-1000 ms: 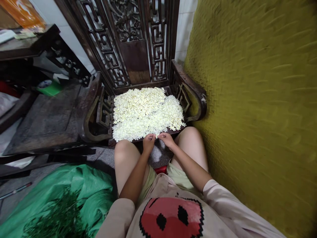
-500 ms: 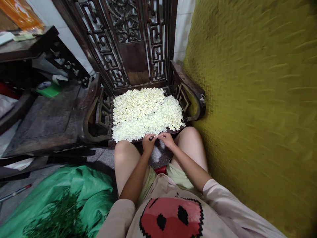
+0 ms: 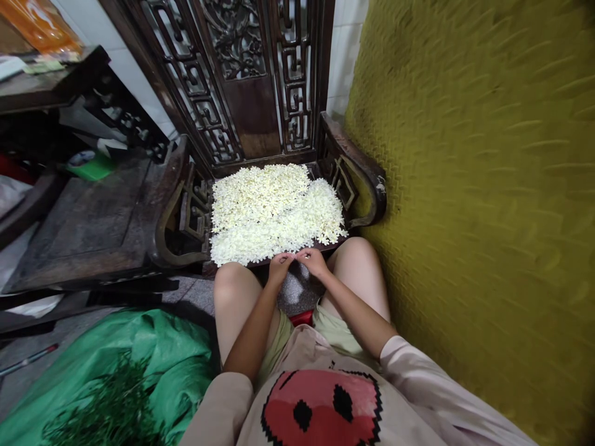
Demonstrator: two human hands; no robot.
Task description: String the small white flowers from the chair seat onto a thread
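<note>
Currently, left hand [image 3: 279, 267] and right hand [image 3: 313, 261] nearly meet at fingertips, close by front edge of dark wooden chair [image 3: 253, 105]. Fingers of both curled inward toward thumbs; anything pinched between them too small to tell. White flowers [image 3: 272, 207] lie thickly spread across chair seat, just beyond both hands. Green sack [image 3: 153, 331], leafy sprigs [image 3: 109, 409] on top, lies on floor [image 3: 186, 290] to left of person's left leg [image 3: 232, 291].
</note>
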